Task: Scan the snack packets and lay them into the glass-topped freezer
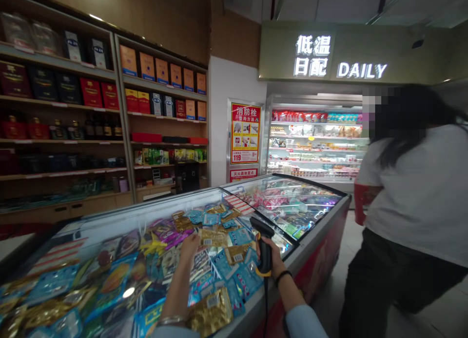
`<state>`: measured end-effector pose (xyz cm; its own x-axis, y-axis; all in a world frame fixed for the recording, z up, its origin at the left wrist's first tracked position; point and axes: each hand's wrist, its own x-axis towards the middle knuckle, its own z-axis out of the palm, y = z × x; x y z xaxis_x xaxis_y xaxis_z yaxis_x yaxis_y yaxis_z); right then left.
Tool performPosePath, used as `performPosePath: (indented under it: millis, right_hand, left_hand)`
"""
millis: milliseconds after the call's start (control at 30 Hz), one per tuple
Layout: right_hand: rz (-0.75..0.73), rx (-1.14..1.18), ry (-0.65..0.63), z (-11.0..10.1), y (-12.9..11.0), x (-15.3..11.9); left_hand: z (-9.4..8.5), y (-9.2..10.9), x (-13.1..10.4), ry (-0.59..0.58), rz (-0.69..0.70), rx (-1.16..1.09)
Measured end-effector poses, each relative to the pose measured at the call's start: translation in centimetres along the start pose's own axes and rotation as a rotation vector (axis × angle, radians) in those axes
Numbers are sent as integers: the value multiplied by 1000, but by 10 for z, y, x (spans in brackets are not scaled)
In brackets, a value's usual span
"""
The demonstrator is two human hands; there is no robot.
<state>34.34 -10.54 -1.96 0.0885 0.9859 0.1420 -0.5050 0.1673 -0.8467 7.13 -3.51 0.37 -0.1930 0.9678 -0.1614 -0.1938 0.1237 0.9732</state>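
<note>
Over a glass-topped freezer point(321, 216) full of packets, my left hand point(189, 245) has its fingers closed on the left end of a gold packet point(213, 238) with a white barcode label. My right hand point(269, 252) is wrapped round the handle of a black and yellow barcode scanner point(264, 255). The scanner's head points up and left, and its cable hangs down. Just left of the scanner, another gold packet point(237, 253) lies on blue packets point(243, 279). A larger gold packet point(212, 311) is nearer to me.
A person in a white top point(420, 191) stands close on the right beside the freezer. Shelves of boxes and bottles point(60, 106) line the left wall. Behind the freezer are a red poster point(244, 133) and a lit refrigerated display point(314, 138).
</note>
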Motion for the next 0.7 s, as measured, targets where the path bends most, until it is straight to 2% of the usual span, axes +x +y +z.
performPosePath:
  millis: [300,533,700]
  right_hand:
    - [43,9,49,-4,0,1]
    - [6,-19,21,4,-6,-4]
    - [-37,-29,-21,11,-7,-7]
  left_hand:
    - [-1,5,-9,71,56,11]
    - [0,7,-11,48,68,29]
    - [1,6,-5,85,29,7]
